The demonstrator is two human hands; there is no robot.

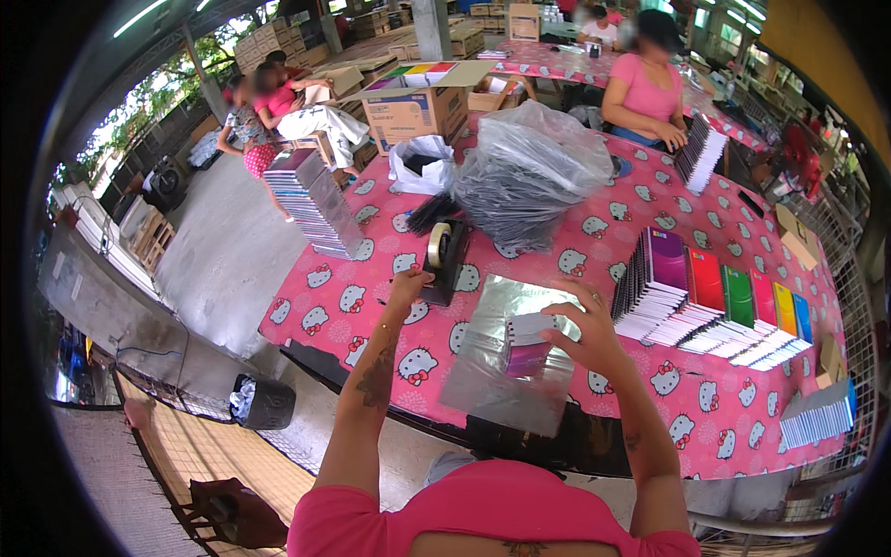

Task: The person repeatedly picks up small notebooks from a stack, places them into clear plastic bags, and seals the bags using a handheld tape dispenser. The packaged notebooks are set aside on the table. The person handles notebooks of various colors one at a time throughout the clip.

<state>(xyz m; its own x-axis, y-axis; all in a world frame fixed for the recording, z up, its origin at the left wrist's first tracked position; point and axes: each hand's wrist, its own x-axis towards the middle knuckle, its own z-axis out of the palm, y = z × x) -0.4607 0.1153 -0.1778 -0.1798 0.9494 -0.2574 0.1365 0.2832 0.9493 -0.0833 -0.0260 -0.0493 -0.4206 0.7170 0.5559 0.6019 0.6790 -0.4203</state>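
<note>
From the head camera, the work in hand looks like packing: a small stack of purple-covered notebooks point(527, 342) lies inside a clear, shiny plastic sleeve point(506, 367) on the near edge of the pink cartoon-print table point(705, 408), straight in front of the person. The right hand point(585, 327) rests on the top right of that stack, fingers spread and curled down over the sleeve's open end, pinning it and the plastic flat rather than lifting them; its grasp is on the bundle, loosely, from above. The left hand point(408, 283) reaches forward and left, arm nearly straight, wrist turned so the fingertips meet the near end of the black tape dispenser point(444, 260); the fingers appear pinched at the dispenser's edge, but whether they already grasp a tape end I cannot tell. By my judgement the step is the sealing of the filled sleeve, and the next move calls for pulling a short length of tape free, tearing it cleanly, and laying it across the folded flap while the right hand keeps the fold from springing open. To the right stands a fanned row of notebooks point(715, 302) in purple, red, green and yellow covers. Behind the dispenser sits a large bag of plastic sleeves point(529, 176), and a tall stack of wrapped bundles point(311, 200) is at the table's left corner.
</note>
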